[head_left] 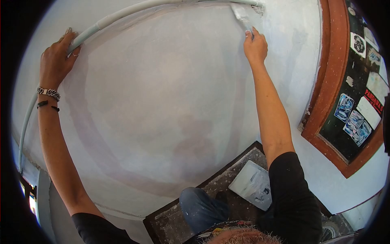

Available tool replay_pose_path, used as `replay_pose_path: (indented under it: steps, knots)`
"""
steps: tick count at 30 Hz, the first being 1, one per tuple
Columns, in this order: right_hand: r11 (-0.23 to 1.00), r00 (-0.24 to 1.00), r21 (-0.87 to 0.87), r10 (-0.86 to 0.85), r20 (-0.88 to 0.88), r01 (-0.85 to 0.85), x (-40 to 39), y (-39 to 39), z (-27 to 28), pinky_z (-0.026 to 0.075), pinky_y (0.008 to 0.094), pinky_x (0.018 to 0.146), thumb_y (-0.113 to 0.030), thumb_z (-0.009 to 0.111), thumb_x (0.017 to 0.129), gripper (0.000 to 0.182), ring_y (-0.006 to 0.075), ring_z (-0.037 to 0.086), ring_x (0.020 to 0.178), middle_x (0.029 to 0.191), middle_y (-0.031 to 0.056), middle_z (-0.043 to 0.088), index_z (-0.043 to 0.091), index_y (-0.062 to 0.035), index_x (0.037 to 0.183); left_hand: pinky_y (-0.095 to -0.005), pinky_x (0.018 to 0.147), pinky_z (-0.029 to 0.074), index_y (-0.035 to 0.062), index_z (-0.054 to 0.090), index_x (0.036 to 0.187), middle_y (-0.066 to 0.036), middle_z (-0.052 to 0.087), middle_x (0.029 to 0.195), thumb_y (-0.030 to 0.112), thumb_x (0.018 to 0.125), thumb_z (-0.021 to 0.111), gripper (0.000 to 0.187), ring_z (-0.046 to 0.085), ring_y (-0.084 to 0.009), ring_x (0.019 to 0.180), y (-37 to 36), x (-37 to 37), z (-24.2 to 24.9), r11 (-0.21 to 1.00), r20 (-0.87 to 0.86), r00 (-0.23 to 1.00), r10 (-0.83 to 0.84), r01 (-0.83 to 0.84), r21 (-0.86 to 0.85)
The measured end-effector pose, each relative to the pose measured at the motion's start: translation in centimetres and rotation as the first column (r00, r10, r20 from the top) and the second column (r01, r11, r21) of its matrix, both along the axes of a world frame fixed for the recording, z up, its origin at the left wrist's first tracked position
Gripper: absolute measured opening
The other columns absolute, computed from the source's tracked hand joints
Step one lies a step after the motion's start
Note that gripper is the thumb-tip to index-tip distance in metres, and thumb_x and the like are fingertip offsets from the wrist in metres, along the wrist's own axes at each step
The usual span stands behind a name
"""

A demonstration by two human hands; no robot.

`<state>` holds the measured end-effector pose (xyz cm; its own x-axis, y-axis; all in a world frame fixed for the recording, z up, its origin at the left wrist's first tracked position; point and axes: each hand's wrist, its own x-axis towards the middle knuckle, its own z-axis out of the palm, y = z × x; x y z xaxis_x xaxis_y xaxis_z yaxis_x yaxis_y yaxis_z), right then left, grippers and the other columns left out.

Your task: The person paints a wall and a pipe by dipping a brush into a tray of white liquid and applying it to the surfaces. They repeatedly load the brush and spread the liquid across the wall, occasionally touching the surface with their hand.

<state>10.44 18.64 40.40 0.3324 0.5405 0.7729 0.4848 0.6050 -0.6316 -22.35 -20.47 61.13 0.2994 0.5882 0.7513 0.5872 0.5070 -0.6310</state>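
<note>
My left hand is wrapped around a pale pipe that curves along the wall at the upper left. In my right hand is a putty knife, its blade smeared with white. The blade lies against the pale wall, just below the right end of the pipe. Below my right arm, a white rectangular board or lid with white and grey smears rests on a dark, spattered surface, partly covered by my sleeve.
A reddish-brown wooden frame with a dark, sticker-covered panel stands at the right. My bent knee is close to the wall, over the dark surface. Part of a spoked wheel shows at the lower right.
</note>
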Motion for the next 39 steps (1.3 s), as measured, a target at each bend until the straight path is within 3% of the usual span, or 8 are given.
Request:
replay_pose_path:
  steps: [8,15,19,22,28,33,37,39]
  knots:
    - [0.969,0.978,0.136,0.206,0.020,-0.207,-1.5,-4.0,1.1,0.050,0.0457,0.083,-0.028,0.055,0.092,0.042,0.0406,0.063,0.093,0.094,0.0255,0.065,0.062,0.0029,0.119,-0.0387,0.074,0.055,0.0117,0.059,0.117,-0.007,0.066,0.118,0.024,0.086,0.066,0.034,0.067,-0.0273,0.079,0.0,-0.3,0.1,1.000,0.024,0.999,0.023,-0.023,-0.009]
    - [0.961,0.967,0.183,0.172,0.190,-0.207,-4.3,-10.6,1.8,0.053,0.0452,0.074,-0.021,0.055,0.092,0.039,0.0367,0.064,0.084,0.097,0.0187,0.061,0.058,0.0041,0.121,-0.0388,0.076,0.055,0.0123,0.059,0.119,-0.006,0.065,0.121,0.023,0.086,0.065,0.036,0.068,-0.0272,0.085,0.0,-0.2,0.3,0.999,0.035,0.998,0.050,-0.050,-0.007]
    - [0.958,0.959,0.242,0.082,0.272,-0.151,-3.9,-10.8,1.0,0.054,0.0437,0.068,-0.021,0.058,0.090,0.038,0.0328,0.065,0.084,0.102,0.0139,0.059,0.059,-0.0078,0.126,-0.0389,0.076,0.055,0.0132,0.059,0.120,-0.006,0.064,0.123,0.023,0.086,0.065,0.036,0.068,-0.0272,0.087,0.1,-0.2,0.0,1.000,-0.012,1.000,0.001,-0.001,0.012]
    - [0.964,0.959,0.257,-0.010,0.285,-0.067,-1.4,-6.1,0.3,0.053,0.0439,0.068,-0.024,0.059,0.090,0.038,0.0321,0.065,0.084,0.105,0.0113,0.058,0.058,-0.0171,0.128,-0.0388,0.075,0.055,0.0139,0.059,0.121,-0.007,0.064,0.122,0.023,0.086,0.065,0.036,0.068,-0.0269,0.083,0.0,-0.6,0.2,1.000,-0.003,1.000,0.014,-0.014,0.001]
    - [0.993,0.965,0.118,-0.049,0.256,0.019,2.9,1.3,1.3,0.051,0.0452,0.079,-0.031,0.051,0.095,0.038,0.0313,0.063,0.094,0.108,0.0105,0.058,0.057,-0.0214,0.131,-0.0384,0.071,0.054,0.0138,0.061,0.119,-0.008,0.070,0.107,0.023,0.087,0.065,0.034,0.068,-0.0260,0.076,-0.2,-0.2,0.4,1.000,0.088,0.996,0.030,-0.029,-0.010]
    - [0.998,0.973,0.053,0.032,0.229,-0.045,3.6,1.9,1.2,0.049,0.0446,0.084,-0.032,0.049,0.095,0.040,0.0328,0.062,0.098,0.105,0.0138,0.062,0.059,-0.0142,0.129,-0.0378,0.069,0.054,0.0142,0.061,0.120,-0.008,0.071,0.102,0.024,0.086,0.067,0.036,0.068,-0.0251,0.074,-0.1,0.1,0.0,0.999,0.105,0.994,0.034,-0.036,0.021]
    - [0.982,0.984,0.100,0.153,0.090,-0.162,2.2,0.3,1.0,0.050,0.0451,0.083,-0.031,0.049,0.094,0.042,0.0350,0.063,0.097,0.097,0.0168,0.067,0.062,-0.0047,0.123,-0.0370,0.069,0.054,0.0151,0.060,0.122,-0.007,0.071,0.102,0.024,0.085,0.068,0.039,0.068,-0.0242,0.073,-0.1,-0.5,0.2,1.000,0.035,0.999,0.001,-0.002,0.022]
    - [0.978,0.969,0.021,0.204,0.143,-0.209,1.8,-2.6,1.8,0.050,0.0448,0.081,-0.030,0.050,0.093,0.041,0.0350,0.064,0.096,0.094,0.0172,0.067,0.063,-0.0033,0.122,-0.0369,0.069,0.054,0.0153,0.060,0.123,-0.007,0.071,0.104,0.024,0.085,0.068,0.039,0.068,-0.0241,0.073,0.0,-0.4,0.2,1.000,0.064,0.998,0.010,-0.012,0.020]
